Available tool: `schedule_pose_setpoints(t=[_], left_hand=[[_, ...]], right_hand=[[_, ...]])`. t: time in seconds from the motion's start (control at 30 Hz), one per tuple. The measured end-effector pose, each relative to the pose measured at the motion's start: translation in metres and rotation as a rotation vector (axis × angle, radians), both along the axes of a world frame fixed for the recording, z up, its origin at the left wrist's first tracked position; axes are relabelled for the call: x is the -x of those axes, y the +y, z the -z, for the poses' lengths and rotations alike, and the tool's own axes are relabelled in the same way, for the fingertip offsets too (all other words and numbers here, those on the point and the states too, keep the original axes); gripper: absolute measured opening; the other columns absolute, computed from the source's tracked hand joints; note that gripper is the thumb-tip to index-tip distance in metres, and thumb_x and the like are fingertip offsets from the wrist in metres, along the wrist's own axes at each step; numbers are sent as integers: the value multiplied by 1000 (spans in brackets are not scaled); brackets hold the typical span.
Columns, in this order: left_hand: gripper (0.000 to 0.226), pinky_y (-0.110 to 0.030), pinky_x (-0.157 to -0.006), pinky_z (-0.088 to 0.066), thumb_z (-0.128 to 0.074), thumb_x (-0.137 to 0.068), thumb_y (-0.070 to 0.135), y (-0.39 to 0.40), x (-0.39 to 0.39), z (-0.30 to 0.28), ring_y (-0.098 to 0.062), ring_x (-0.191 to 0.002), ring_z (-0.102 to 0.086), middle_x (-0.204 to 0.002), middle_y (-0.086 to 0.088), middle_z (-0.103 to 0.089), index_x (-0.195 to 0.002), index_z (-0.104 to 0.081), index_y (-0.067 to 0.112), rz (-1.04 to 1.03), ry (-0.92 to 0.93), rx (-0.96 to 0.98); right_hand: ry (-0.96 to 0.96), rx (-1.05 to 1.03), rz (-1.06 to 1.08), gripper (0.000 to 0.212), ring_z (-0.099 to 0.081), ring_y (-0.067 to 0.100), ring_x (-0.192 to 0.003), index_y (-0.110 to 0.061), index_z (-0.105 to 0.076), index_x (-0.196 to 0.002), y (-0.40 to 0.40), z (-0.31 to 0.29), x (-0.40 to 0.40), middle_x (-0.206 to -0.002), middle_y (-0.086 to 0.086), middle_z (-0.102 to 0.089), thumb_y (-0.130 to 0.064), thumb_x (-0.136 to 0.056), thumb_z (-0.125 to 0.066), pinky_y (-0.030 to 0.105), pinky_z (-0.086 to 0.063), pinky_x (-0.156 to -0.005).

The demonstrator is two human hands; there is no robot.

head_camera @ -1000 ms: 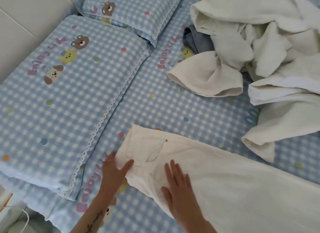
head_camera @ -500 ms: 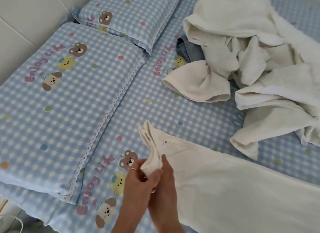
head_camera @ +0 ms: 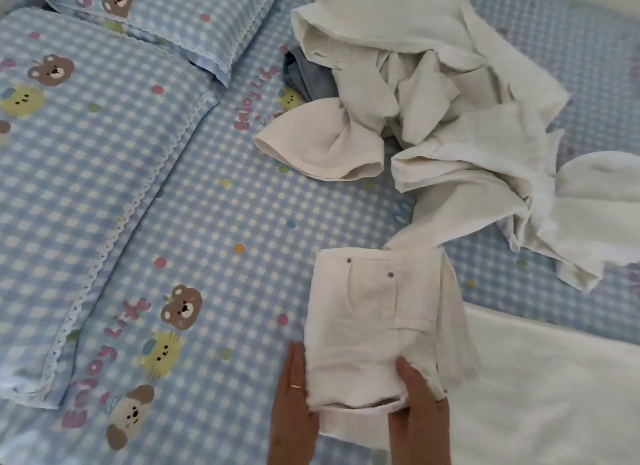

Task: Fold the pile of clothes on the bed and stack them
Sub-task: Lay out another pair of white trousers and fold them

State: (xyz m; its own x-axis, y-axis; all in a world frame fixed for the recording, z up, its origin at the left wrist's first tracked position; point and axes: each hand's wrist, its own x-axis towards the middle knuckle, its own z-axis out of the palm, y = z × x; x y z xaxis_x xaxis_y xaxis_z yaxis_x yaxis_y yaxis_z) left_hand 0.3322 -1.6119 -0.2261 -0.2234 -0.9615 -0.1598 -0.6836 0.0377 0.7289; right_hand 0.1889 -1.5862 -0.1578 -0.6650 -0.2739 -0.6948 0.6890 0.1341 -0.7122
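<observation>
White trousers (head_camera: 374,319) lie on the bed sheet (head_camera: 225,222) at the lower middle. Their waist end is folded over onto the leg, pocket and rivets facing up, and the leg runs off to the lower right. My left hand (head_camera: 294,395) lies with straight fingers along the left edge of the fold, its thumb hidden. My right hand (head_camera: 419,405) holds the folded layer at its near right corner, thumb on top and fingers tucked out of sight. The pile of unfolded white clothes (head_camera: 450,118) sits at the upper right, apart from both hands.
A grey-blue garment (head_camera: 311,80) pokes out from under the pile's left side. Two checked pillows, the near pillow (head_camera: 86,187) and the far pillow (head_camera: 180,21), fill the left. Open sheet shows between the pillows and the trousers.
The waist end, first flat and then lifted in both hands, has been turned over to the right onto the leg. Both hands followed it rightward.
</observation>
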Motion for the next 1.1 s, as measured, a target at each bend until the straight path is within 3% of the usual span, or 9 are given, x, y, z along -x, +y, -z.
schedule_pose_setpoints(t=[0.1, 0.17, 0.3, 0.53, 0.7, 0.8, 0.9, 1.0, 1.1], left_hand=[[76, -17, -102, -34, -43, -75, -13, 18, 19, 2, -22, -137, -36, -148, -13, -31, -141, -40, 24, 246, -64, 69], [44, -26, -106, -26, -19, -96, -1, 27, 31, 5, -15, -143, -16, -149, -9, -32, -130, -44, 13, 431, -149, 205], [49, -32, -108, -20, 1, -100, 11, 23, 43, 11, -16, -146, 3, -152, -5, -16, -122, -43, 10, 583, -343, 351], [46, -32, -110, -18, -24, -89, -1, 29, 35, 20, -15, -147, 0, -160, 1, 6, -132, -38, 8, 680, -339, 438], [48, -32, -111, -18, -4, -98, 5, 34, 40, 22, -15, -147, -4, -153, -2, -23, -132, -39, 7, 769, -379, 429], [44, -31, -110, -15, -31, -84, 2, 34, 50, 17, -15, -147, 2, -142, -5, -33, -126, -43, 9, 879, -413, 356], [76, -26, -110, -14, -56, -58, 22, 26, 49, 11, -14, -146, 5, -149, -4, -32, -133, -47, 10, 999, -448, 214], [62, -27, -113, -16, -48, -86, 43, 18, 50, 2, -15, -147, -5, -149, -12, -36, -139, -45, 11, 1001, -391, 184], [57, -35, -116, -11, -19, -100, 42, -2, 86, 2, -24, -146, -11, -155, -15, -24, -146, -30, 10, 860, -479, 192]], right_hand=[[35, -64, 108, 36, -68, 11, -94, -12, -63, -111, 41, 4, 45, -117, 2, -66, 7, -80, -62, 32, -58, -79], [2, -63, 137, 47, -62, 17, -106, -11, -57, -126, 61, 11, 72, -126, 4, -62, 7, -82, -59, 33, -57, -81], [-143, 18, 131, 54, -60, 24, -108, -11, -54, -131, 79, 28, 97, -118, 6, -67, 10, -82, -55, 34, -58, -74], [-212, -77, 188, 50, -67, 22, -87, -4, -57, -125, 116, 47, 121, -100, 5, -71, 12, -78, -60, 26, -57, -54], [-227, -109, 193, 44, -72, 24, -82, -6, -66, -105, 133, 62, 142, -100, 11, -73, 6, -63, -71, 27, -57, -55], [-264, -170, 185, 39, -64, 26, -87, 1, -60, -115, 140, 76, 144, -101, 12, -69, 12, -77, -62, 26, -58, -55], [-254, -217, 127, 36, -63, 27, -87, -1, -58, -115, 137, 79, 149, -102, 13, -67, 11, -81, -59, 33, -58, -63], [91, -618, -127, 39, -60, 32, -95, -12, -52, -117, 140, 74, 153, -116, 15, -62, -9, -82, -68, 42, -51, -80], [804, -875, -475, 54, -41, 34, -131, -19, -40, -138, 127, 68, 146, -144, 11, -41, -34, -89, -56, 52, -31, -109]])
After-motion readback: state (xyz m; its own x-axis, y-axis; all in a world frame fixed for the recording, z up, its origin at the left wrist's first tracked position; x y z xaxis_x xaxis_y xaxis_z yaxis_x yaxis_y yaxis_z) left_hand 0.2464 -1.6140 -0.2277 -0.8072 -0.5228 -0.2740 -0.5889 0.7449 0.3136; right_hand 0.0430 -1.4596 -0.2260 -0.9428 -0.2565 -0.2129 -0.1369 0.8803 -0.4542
